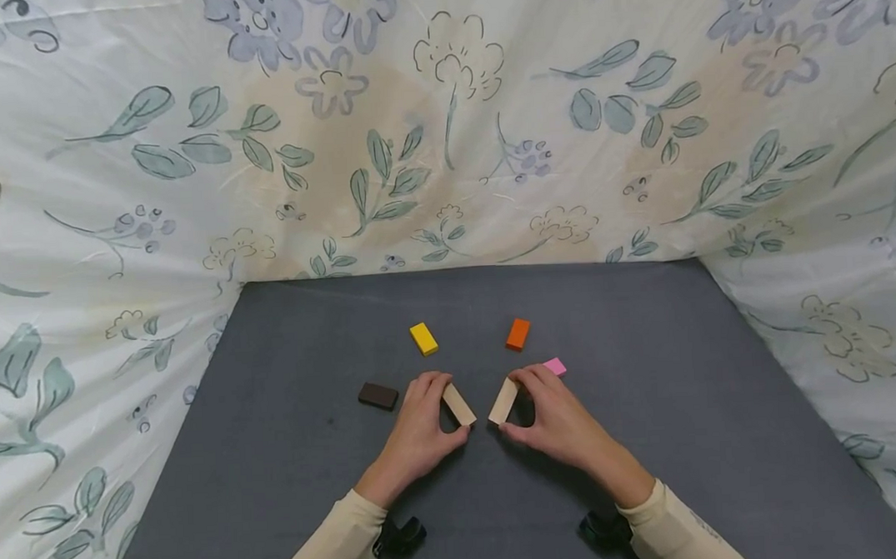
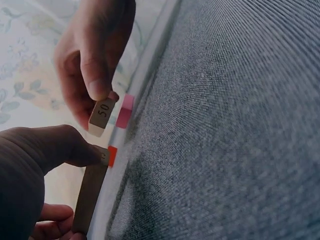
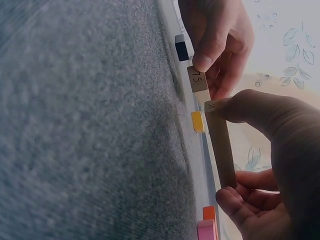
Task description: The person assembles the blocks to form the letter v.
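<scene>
My left hand (image 1: 422,418) pinches a pale wooden block (image 1: 459,405) between thumb and fingertips at its two ends. Likewise, my right hand (image 1: 562,416) pinches a second pale wooden block (image 1: 502,401) by its ends. The two blocks slant toward each other with a small gap between their near ends. In the left wrist view, the end of the right hand's block (image 2: 101,116) reads 50. The number on the end of the left hand's block (image 3: 197,80) looks like 75 in the right wrist view.
Beyond the hands lie a yellow block (image 1: 424,339) and an orange block (image 1: 517,335). A dark brown block (image 1: 378,396) is left of my left hand; a pink block (image 1: 554,366), partly hidden, sits behind my right. Floral cloth (image 1: 457,146) borders the grey tabletop (image 1: 286,345).
</scene>
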{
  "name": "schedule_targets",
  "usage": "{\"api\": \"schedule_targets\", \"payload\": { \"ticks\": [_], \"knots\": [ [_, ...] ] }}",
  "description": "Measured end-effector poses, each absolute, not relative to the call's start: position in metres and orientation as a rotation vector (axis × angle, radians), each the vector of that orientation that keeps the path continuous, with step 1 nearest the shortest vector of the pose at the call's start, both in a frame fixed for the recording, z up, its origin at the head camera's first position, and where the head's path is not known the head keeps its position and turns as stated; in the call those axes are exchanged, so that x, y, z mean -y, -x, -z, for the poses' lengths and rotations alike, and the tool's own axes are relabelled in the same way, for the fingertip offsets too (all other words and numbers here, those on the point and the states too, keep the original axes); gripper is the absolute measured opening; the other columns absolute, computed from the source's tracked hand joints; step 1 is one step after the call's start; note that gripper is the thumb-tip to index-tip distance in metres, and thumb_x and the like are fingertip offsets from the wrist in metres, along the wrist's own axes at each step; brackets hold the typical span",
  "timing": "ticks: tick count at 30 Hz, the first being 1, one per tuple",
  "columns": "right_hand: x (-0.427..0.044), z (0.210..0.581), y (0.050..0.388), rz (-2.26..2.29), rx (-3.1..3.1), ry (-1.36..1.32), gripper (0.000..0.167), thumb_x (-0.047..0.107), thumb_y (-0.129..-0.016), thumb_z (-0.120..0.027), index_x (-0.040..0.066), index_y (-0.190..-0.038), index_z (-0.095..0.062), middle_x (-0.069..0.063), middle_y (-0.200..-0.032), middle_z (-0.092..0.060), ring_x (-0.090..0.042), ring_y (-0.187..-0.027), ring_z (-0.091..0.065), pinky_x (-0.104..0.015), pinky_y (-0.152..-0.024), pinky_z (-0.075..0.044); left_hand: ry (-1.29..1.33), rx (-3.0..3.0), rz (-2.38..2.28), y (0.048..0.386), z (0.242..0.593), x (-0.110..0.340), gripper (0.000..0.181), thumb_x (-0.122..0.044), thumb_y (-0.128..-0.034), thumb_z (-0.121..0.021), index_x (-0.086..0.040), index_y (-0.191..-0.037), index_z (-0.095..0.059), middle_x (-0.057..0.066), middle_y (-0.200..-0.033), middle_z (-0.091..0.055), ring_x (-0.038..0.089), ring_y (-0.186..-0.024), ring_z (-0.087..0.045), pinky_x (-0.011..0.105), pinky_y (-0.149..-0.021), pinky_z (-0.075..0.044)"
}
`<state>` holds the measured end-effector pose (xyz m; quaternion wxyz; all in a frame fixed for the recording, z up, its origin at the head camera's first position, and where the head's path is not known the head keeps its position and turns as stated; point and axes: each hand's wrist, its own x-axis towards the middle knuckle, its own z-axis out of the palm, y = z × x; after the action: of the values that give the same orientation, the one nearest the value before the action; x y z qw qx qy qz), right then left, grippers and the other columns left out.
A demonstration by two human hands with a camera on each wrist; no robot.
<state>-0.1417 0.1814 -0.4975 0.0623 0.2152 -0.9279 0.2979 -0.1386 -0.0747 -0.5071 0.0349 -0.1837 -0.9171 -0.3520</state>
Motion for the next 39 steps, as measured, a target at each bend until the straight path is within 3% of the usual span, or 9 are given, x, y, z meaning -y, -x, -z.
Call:
{"api": "schedule_targets", "payload": {
  "ticks": [39],
  "knots": [
    [-0.171,0.512,0.146,-0.944,2.838,-0.673,0.067,0.026,-0.080,-0.099,0.003,-0.134,-0.067,-0.004,-0.119,-0.060,-0.019,-0.101,-0.059,-0.040,-0.088,-0.056,0.619,2.852,1.088,0.143,0.515,0.075,0.074,-0.019,-0.0879,-0.091,0.002,-0.150,-0.056,0.016,-0.147,-0.053,0.033,-0.130,-0.052,0.050,-0.104,-0.052]
  ]
}}
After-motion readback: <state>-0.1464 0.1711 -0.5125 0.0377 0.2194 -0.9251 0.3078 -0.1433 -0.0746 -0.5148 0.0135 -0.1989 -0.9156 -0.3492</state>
